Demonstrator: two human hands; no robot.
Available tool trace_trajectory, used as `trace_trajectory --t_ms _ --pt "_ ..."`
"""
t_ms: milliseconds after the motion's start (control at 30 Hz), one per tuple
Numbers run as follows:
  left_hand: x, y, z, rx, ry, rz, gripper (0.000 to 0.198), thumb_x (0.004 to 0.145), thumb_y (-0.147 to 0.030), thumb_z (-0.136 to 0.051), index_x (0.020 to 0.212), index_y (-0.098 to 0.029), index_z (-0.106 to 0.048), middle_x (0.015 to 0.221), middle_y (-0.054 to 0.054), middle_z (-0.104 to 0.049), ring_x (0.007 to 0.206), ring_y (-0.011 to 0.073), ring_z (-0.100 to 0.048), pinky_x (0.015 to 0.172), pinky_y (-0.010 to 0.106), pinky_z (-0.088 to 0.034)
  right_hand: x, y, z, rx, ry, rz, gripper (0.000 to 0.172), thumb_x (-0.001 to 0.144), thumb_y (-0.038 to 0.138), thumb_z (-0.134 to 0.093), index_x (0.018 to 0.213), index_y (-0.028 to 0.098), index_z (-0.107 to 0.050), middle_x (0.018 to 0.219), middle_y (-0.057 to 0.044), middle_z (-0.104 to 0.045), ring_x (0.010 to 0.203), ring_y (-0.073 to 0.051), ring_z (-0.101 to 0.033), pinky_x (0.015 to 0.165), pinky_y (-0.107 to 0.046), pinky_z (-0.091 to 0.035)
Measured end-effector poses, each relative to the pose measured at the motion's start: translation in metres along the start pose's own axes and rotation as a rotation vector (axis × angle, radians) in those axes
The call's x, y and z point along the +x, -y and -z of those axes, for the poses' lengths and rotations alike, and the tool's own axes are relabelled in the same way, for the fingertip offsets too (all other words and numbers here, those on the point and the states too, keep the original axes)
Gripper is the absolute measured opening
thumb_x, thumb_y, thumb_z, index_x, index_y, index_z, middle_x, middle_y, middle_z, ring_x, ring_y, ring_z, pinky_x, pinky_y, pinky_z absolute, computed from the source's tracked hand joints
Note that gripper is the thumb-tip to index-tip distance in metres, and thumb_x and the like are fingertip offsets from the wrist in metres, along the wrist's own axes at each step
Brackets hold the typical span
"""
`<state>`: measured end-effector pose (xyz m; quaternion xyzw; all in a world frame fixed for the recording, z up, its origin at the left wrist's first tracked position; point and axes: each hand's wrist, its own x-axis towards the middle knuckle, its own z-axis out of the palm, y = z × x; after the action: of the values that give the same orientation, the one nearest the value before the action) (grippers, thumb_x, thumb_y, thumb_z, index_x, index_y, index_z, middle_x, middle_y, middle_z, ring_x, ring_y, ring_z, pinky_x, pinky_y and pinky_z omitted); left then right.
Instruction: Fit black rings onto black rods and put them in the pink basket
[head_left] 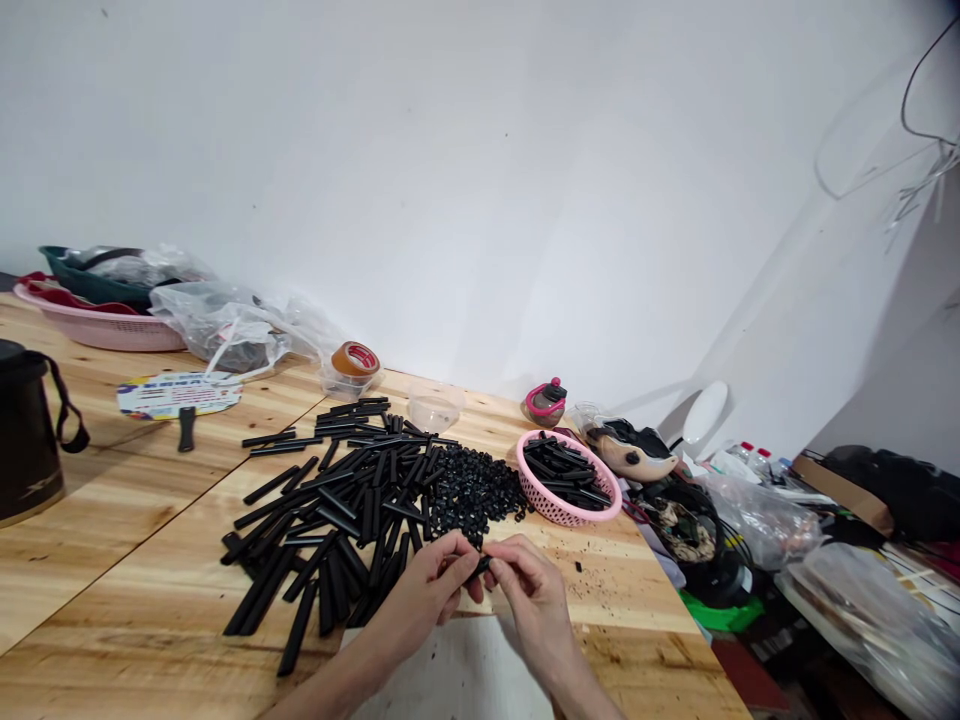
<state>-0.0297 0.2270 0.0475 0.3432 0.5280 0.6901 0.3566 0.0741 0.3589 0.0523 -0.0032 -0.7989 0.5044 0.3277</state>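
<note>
My left hand (442,580) and my right hand (529,585) meet over the front of the wooden table, fingers pinched together. Between their fingertips is a short black tube (481,566), mostly covered by the fingers. Just beyond them lies a heap of small black pieces (476,487). To the left spreads a loose pile of long black tubes (345,500). A pink basket (570,512) holding more black tubes stands right of the heap. Below my hands is a pale board (454,675).
On the left are a dark bucket (26,440), a hand fan (180,396) and a pink basin (112,328). Brown tape (355,360) and a small pink-topped bottle (546,402) stand near the wall. Clutter, including plastic bags (877,620), lies beyond the right edge.
</note>
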Motion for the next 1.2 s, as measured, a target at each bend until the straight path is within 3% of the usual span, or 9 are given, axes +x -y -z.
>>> trace_trajectory --t_ms 333,567,900,1200 --pt "-0.003 -0.004 -0.003 0.045 -0.008 0.001 0.045 0.085 -0.063 -0.055 0.08 -0.018 -0.05 0.064 -0.003 -0.061 0.041 0.0038 -0.028 0.04 0.019 -0.015 -0.003 -0.003 -0.002 0.001 -0.031 -0.02 0.015 0.092 0.029 -0.059 0.091 0.021 -0.072 0.079 -0.003 -0.059 0.07 -0.016 -0.059 0.064 -0.027 -0.046" --pt "-0.004 -0.003 -0.006 0.025 -0.02 0.039 0.048 0.081 -0.067 -0.056 0.079 -0.02 -0.048 0.061 -0.003 -0.061 0.039 0.0038 -0.026 0.038 0.019 -0.015 -0.004 -0.004 -0.004 0.101 -0.032 -0.12 0.014 0.09 0.03 -0.062 0.085 0.019 -0.07 0.078 -0.002 -0.059 0.067 -0.015 -0.059 0.061 -0.025 -0.045" --pt "-0.011 -0.01 -0.003 -0.174 0.053 0.209 0.042 0.082 -0.058 -0.063 0.081 -0.019 -0.047 0.064 -0.005 -0.058 0.043 0.0022 -0.019 0.042 0.018 -0.01 -0.001 -0.005 0.0 0.289 0.066 -0.139 0.006 0.086 0.023 -0.064 0.082 0.02 -0.067 0.077 0.001 -0.06 0.064 -0.012 -0.058 0.06 -0.023 -0.046" --pt "-0.007 -0.003 0.004 0.013 0.063 0.208 0.043 0.08 -0.061 -0.06 0.079 -0.02 -0.047 0.057 -0.006 -0.06 0.037 0.003 -0.022 0.037 0.018 -0.012 0.001 -0.005 0.002 0.346 0.132 -0.167 0.007 0.077 0.015 -0.069 0.075 0.021 -0.073 0.074 0.001 -0.063 0.058 -0.011 -0.057 0.055 -0.023 -0.049"
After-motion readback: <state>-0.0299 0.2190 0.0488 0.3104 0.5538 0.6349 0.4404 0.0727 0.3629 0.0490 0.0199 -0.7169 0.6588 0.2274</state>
